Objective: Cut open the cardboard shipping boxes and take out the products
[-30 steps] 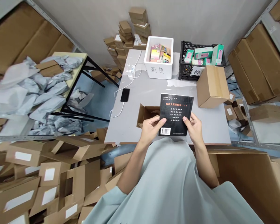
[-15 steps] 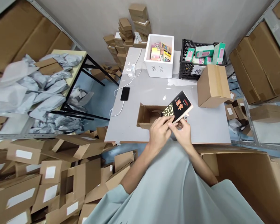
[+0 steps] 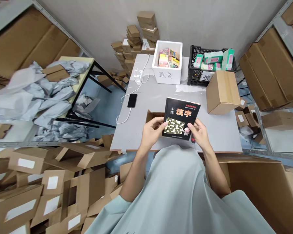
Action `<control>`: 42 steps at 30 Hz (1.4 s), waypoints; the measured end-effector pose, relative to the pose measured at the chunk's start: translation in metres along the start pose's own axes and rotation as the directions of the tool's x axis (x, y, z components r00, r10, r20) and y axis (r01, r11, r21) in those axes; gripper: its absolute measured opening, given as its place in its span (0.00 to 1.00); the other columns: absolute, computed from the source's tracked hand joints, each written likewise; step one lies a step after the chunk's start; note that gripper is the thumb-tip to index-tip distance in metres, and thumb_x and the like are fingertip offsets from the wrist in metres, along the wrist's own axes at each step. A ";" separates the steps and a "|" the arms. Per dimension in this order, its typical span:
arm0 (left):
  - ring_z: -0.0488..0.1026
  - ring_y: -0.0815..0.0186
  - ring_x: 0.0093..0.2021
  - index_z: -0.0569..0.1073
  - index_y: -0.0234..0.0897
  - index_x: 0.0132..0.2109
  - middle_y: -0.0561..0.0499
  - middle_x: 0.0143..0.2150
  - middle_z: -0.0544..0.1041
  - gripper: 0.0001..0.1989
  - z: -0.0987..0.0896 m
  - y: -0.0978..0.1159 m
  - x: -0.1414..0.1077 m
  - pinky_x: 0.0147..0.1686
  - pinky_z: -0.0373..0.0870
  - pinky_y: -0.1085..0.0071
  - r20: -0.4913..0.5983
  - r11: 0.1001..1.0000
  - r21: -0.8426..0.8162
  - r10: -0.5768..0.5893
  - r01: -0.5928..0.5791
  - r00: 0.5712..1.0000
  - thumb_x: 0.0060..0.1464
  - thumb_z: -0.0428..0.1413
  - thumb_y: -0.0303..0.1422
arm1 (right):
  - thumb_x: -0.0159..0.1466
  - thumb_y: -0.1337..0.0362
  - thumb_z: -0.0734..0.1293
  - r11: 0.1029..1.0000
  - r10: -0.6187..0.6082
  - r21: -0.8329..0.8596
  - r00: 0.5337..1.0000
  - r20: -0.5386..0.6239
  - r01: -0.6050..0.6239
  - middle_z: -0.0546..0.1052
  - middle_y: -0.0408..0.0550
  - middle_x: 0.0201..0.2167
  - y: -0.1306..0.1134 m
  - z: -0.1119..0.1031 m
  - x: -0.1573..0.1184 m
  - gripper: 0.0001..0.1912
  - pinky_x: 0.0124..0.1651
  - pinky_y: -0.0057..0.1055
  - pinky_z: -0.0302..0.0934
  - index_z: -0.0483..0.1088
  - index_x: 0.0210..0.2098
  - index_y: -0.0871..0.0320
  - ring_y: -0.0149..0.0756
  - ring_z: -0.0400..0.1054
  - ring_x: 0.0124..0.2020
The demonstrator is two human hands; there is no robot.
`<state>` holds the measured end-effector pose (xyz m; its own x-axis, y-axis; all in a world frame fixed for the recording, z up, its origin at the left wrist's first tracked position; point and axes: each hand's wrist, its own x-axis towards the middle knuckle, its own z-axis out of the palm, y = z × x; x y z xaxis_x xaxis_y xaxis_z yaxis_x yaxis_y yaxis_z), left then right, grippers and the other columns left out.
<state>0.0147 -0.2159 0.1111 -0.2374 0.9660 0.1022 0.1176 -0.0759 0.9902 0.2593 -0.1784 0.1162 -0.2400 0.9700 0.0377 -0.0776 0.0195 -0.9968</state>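
Note:
I hold a black paperback book (image 3: 180,117) face up over the near edge of the grey table (image 3: 161,97). Its front cover carries orange characters and a yellow crossword grid. My left hand (image 3: 151,130) grips its lower left corner, and my right hand (image 3: 197,133) grips its lower right corner. A small open cardboard box (image 3: 152,117) lies on the table just behind my left hand, partly hidden by the book. A dark red-tipped object (image 3: 192,140) lies on the table under my right hand.
A black phone (image 3: 132,100) on a white cable lies at the table's left. At the back stand a white foam box (image 3: 167,61) and a black crate (image 3: 211,63) of green boxes. A closed carton (image 3: 221,91) sits right. Cardboard boxes (image 3: 51,182) pile on the floor.
The book showed its back cover with a barcode, was turned over between both hands, and now shows its front cover. Both hands are back on its lower corners.

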 end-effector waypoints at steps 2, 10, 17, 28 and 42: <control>0.84 0.55 0.49 0.88 0.40 0.50 0.44 0.49 0.89 0.16 -0.001 0.002 -0.001 0.51 0.83 0.59 -0.033 0.987 0.108 0.120 -0.115 0.992 0.66 0.69 0.47 | 0.68 0.37 0.78 0.996 -0.081 -0.041 0.997 -0.018 0.080 0.89 0.51 0.51 0.002 -0.005 0.003 0.26 0.59 0.48 0.81 0.83 0.51 0.51 0.47 0.85 0.51; 0.83 0.52 0.61 0.88 0.47 0.50 0.48 0.56 0.90 0.10 -0.005 0.008 -0.006 0.66 0.78 0.44 -0.036 0.820 0.372 0.482 -0.436 0.875 0.75 0.60 0.34 | 0.76 0.48 0.72 0.923 -0.315 -0.207 0.946 0.073 0.324 0.87 0.45 0.64 -0.007 -0.015 0.001 0.12 0.82 0.62 0.59 0.88 0.46 0.43 0.51 0.72 0.76; 0.85 0.59 0.46 0.83 0.42 0.55 0.47 0.46 0.88 0.16 -0.006 0.006 -0.009 0.51 0.83 0.61 -0.049 0.952 0.148 0.276 -0.266 0.960 0.67 0.71 0.43 | 0.71 0.42 0.77 0.966 -0.213 -0.179 0.965 -0.151 0.185 0.88 0.48 0.44 0.004 -0.010 0.000 0.37 0.52 0.43 0.78 0.71 0.72 0.50 0.40 0.80 0.38; 0.86 0.58 0.48 0.87 0.40 0.62 0.43 0.51 0.89 0.26 -0.011 0.006 -0.007 0.50 0.85 0.63 0.097 0.995 -0.002 0.095 -0.095 0.991 0.66 0.69 0.51 | 0.68 0.48 0.77 0.988 -0.065 -0.143 0.997 -0.033 0.060 0.87 0.45 0.38 0.000 -0.027 -0.002 0.23 0.39 0.36 0.74 0.84 0.58 0.52 0.38 0.77 0.34; 0.82 0.60 0.33 0.89 0.37 0.47 0.44 0.35 0.88 0.31 -0.002 0.014 0.000 0.36 0.82 0.63 -0.019 0.999 -0.042 -0.021 0.020 1.000 0.66 0.65 0.64 | 0.66 0.31 0.77 0.993 0.098 -0.063 0.995 -0.030 -0.100 0.90 0.51 0.34 -0.002 -0.017 -0.002 0.31 0.24 0.31 0.66 0.80 0.45 0.55 0.33 0.71 0.18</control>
<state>0.0147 -0.2171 0.1254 -0.2578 0.9626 0.0830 0.0726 -0.0663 0.9952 0.2766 -0.1764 0.1169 -0.2172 0.9742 -0.0621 0.0077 -0.0619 -0.9981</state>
